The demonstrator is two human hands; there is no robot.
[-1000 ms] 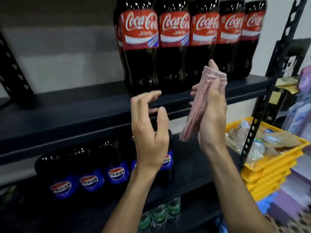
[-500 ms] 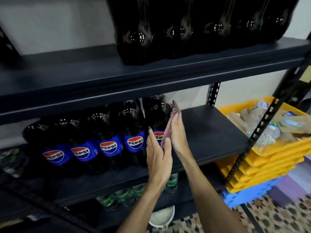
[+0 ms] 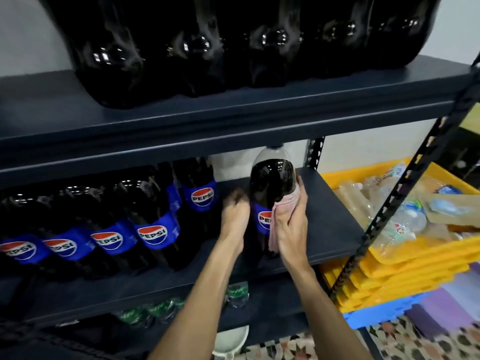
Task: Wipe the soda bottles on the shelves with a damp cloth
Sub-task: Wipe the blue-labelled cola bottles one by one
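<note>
A tall plastic bottle (image 3: 271,178) is standing upright on the middle shelf (image 3: 330,229), apart from and to the right of the row of bottles (image 3: 153,229) sharing that shelf. It is smooth and glossy, dark with cola up to a clear rounded shoulder, and a blue label with a red, white and blue logo is wrapping round its middle.

The right hand (image 3: 291,229) is reaching in from below with the forearm sloping up. Its fingers are curling round the bottle's right side and clamping a soft, folded pink cloth (image 3: 283,203) against the plastic, partly over the label. The cloth's loose end is hanging down beneath the palm.

The left hand (image 3: 235,214) is sitting against the bottle's left side, wrist bent. Its fingers are bent and blurred, so it cannot be told whether they are gripping the bottle.

The shelves are flat, matt dark metal. Shiny, lobed bottoms of large dark bottles (image 3: 207,48) are standing on the upper shelf (image 3: 233,113). To the right, beyond a punched metal post (image 3: 405,190), stacked yellow plastic trays (image 3: 389,268) are holding crumpled clear bottles.
</note>
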